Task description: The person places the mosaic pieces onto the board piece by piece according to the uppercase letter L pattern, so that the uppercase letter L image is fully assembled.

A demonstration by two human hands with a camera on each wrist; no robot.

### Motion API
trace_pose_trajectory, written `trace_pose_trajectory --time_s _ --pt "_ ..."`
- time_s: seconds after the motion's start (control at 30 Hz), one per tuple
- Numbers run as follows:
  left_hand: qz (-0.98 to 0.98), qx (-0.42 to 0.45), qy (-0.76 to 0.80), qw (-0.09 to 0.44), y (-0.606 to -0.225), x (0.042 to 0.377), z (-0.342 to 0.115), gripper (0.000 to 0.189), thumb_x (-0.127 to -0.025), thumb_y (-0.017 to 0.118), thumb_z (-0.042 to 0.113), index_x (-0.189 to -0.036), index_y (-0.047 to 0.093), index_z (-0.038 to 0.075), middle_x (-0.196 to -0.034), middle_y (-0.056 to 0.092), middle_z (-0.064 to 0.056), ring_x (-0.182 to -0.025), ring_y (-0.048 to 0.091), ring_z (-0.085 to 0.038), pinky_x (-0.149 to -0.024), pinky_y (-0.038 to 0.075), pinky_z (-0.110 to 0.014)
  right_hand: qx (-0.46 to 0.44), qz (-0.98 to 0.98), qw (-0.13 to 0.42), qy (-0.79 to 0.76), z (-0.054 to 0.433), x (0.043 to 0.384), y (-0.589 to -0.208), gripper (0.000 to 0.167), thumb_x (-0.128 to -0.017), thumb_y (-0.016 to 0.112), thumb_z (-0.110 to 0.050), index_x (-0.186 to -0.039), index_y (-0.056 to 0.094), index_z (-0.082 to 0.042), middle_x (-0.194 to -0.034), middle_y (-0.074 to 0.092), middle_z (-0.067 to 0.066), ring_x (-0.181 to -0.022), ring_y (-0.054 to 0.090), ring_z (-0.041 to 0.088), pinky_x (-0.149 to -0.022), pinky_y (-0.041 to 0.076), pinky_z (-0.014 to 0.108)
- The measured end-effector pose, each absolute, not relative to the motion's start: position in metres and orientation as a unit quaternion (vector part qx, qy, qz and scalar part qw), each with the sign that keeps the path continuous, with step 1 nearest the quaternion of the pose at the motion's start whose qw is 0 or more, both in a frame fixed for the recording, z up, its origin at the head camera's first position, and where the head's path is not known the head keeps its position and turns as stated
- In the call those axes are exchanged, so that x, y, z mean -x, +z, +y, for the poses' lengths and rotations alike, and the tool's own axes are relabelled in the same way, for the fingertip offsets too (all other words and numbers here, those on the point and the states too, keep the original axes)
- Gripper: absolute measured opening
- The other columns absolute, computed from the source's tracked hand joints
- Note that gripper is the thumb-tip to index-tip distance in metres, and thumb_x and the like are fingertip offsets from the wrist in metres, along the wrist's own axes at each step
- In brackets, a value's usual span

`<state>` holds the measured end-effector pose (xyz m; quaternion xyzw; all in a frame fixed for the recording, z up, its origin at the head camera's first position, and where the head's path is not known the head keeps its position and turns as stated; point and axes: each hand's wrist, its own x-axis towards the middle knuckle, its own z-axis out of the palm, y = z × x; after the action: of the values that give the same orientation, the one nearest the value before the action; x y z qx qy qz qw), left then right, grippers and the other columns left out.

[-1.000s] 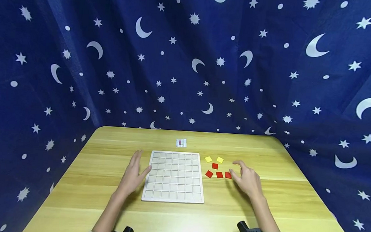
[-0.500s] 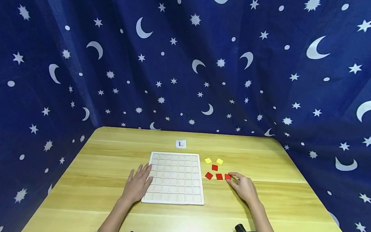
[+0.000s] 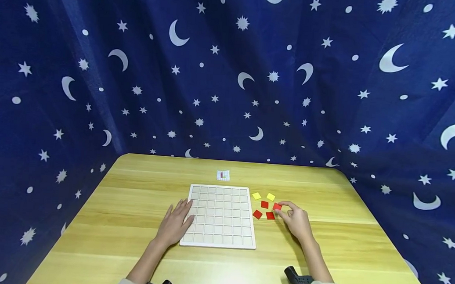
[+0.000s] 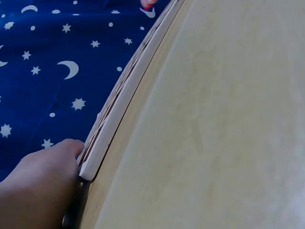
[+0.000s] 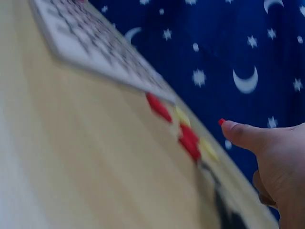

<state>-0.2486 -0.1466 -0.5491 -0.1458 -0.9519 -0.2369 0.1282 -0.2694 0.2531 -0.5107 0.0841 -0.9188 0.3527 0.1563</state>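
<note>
In the head view my right hand (image 3: 298, 221) pinches a red square tile (image 3: 277, 206) between thumb and forefinger, raised off the table. The right wrist view shows just a bit of that red tile (image 5: 221, 122) past the thumb. Three more red tiles (image 3: 264, 204) and two yellow tiles (image 3: 270, 197) lie close by on the table. My left hand (image 3: 175, 224) rests along the left edge of a white grid board (image 3: 220, 241), fingers extended. From the left wrist, the thumb side of this hand (image 4: 47, 176) meets the board's corner.
A small printed card (image 3: 223, 175) with a grid pattern lies behind the board. Everything stands on a wooden table (image 3: 162, 168). A dark blue curtain (image 3: 224, 80) with moons and stars hangs around the table's back and sides.
My right hand has closed on the rightmost red tile and lifted it, moving slightly left. My left hand has come down onto the board's left edge; the board has shifted slightly right.
</note>
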Motion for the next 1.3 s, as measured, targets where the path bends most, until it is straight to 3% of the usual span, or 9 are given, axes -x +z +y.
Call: trace_pose_trajectory --time_s 0.33,0.6,0.8,1.1,1.3 --pt "-0.935 0.153 -0.283 0.151 -0.550 0.250 -0.148 0.051 -0.095 0.051 0.025 -0.140 0.039 0.004 -0.142 0.038 -0.015 -0.132 0.032 -0.030 -0.110 0.022 -0.045 -0.169 -0.889 0.193 0.380 0.167 0.292 -0.494 0.030 -0.080 0.072 -0.026 -0.104 0.067 -0.008 -0.045 0.024 -0.010 -0.039 0.016 -0.002 -0.035 0.015 0.017" --pt "-0.943 0.150 -0.262 0.138 -0.552 0.246 -0.149 0.046 -0.096 0.047 0.025 -0.137 0.043 0.002 -0.143 0.037 -0.013 -0.133 0.030 -0.028 -0.111 0.020 -0.041 -0.244 -0.890 0.160 0.351 0.109 0.303 -0.512 0.030 -0.078 0.074 -0.029 -0.099 0.068 -0.008 -0.049 0.018 -0.014 -0.043 0.013 0.002 -0.037 0.014 0.020" --pt "-0.943 0.155 -0.258 0.144 -0.552 0.246 -0.148 0.046 -0.096 0.047 0.024 -0.136 0.044 0.001 -0.142 0.038 -0.014 -0.132 0.031 -0.029 -0.110 0.022 -0.043 -0.236 -0.899 0.122 0.347 0.083 0.312 -0.513 0.028 -0.077 0.075 -0.028 -0.098 0.070 -0.011 -0.048 0.022 -0.013 -0.044 0.016 0.003 -0.040 0.016 0.021" --pt "-0.941 0.156 -0.266 0.137 -0.550 0.247 -0.147 0.047 -0.096 0.049 0.025 -0.136 0.044 0.002 -0.142 0.038 -0.013 -0.133 0.031 -0.028 -0.110 0.022 -0.042 -0.217 -0.904 0.099 0.355 0.066 0.326 -0.514 0.027 -0.078 0.074 -0.026 -0.099 0.070 -0.010 -0.044 0.037 -0.011 -0.045 0.023 0.005 -0.041 0.021 0.022" --pt "-0.942 0.161 -0.261 0.139 -0.550 0.248 -0.151 0.047 -0.095 0.050 0.024 -0.136 0.044 0.001 -0.142 0.039 -0.015 -0.132 0.032 -0.030 -0.110 0.023 -0.043 -0.216 -0.907 0.095 0.350 0.062 0.330 -0.516 0.025 -0.078 0.074 -0.026 -0.099 0.070 -0.011 -0.055 0.057 -0.005 -0.049 0.031 0.005 -0.045 0.031 0.022"
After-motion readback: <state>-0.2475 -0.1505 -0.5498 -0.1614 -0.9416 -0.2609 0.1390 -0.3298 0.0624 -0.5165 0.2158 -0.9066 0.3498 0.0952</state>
